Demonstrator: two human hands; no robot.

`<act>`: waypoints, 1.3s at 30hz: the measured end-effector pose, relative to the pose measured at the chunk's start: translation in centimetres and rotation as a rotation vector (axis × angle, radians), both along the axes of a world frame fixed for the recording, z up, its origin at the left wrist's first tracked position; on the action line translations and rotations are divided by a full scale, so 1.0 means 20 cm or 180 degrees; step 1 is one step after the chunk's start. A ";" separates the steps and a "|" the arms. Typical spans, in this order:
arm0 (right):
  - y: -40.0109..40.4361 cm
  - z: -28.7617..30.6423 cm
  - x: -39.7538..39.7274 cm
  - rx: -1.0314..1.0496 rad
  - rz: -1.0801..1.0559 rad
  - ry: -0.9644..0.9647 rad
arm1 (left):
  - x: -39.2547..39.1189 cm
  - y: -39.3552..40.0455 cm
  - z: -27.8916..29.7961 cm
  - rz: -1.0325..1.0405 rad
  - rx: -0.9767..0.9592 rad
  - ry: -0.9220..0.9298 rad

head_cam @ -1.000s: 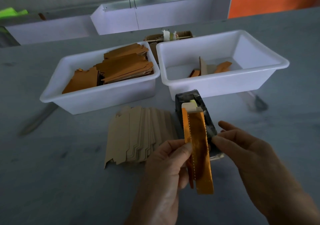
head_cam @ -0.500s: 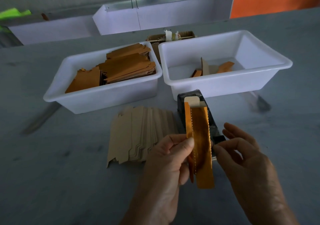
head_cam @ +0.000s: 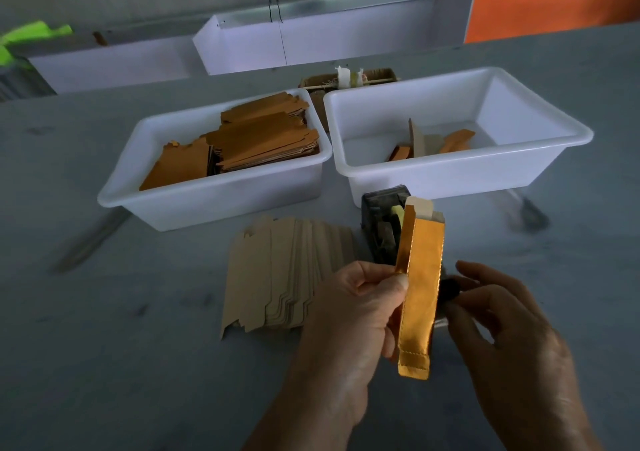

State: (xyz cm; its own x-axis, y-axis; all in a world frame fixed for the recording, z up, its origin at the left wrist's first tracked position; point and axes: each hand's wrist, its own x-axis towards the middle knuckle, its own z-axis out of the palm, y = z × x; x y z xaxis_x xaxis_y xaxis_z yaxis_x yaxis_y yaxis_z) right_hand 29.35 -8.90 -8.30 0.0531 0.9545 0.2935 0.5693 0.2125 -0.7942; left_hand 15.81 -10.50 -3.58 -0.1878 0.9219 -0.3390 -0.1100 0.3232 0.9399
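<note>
My left hand (head_cam: 346,319) pinches a long, narrow gold carton (head_cam: 419,294) by its left edge and holds it upright, with the top flap open. Behind the carton a dark tape dispenser (head_cam: 381,228) stands on the table. My right hand (head_cam: 512,329) is just right of the carton, its curled fingers around the dispenser's black near end. Whether it pinches tape or anything else is hidden. A fanned stack of flat beige carton blanks (head_cam: 277,270) lies to the left of my left hand.
Two white plastic tubs stand behind. The left tub (head_cam: 207,204) holds stacked flat gold cartons (head_cam: 263,138), and the right tub (head_cam: 433,180) holds a few gold pieces (head_cam: 453,140). White dividers and a small cardboard box (head_cam: 346,79) sit further back on the grey table.
The gold carton has turned so that its broad face shows, and it has opened out wider. My right hand has drawn slightly to the right, its fingers more spread.
</note>
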 end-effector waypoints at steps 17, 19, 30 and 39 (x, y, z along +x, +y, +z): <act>0.08 0.31 0.00 -0.0839 0.1743 0.0926 | -0.04 -0.03 0.05 0.0080 0.0039 -0.0020; 0.08 0.30 0.00 -0.0828 0.1810 0.0863 | -0.04 -0.03 0.05 0.0100 0.0037 -0.0048; 0.13 0.28 -0.03 -0.0832 0.1489 0.0540 | -0.06 -0.04 0.06 0.0005 0.0079 -0.0050; 0.11 0.30 -0.07 -0.0739 0.1189 0.0094 | -0.07 -0.05 0.07 -0.0061 0.0013 -0.0209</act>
State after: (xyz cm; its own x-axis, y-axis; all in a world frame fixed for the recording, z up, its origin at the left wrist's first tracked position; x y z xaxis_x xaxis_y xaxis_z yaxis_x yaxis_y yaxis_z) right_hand 28.02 -6.72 -2.23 -0.3030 0.9502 0.0726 0.4636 0.2135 -0.8599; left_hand 14.48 -11.41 -2.22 -0.1476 0.9265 -0.3462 -0.1651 0.3221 0.9322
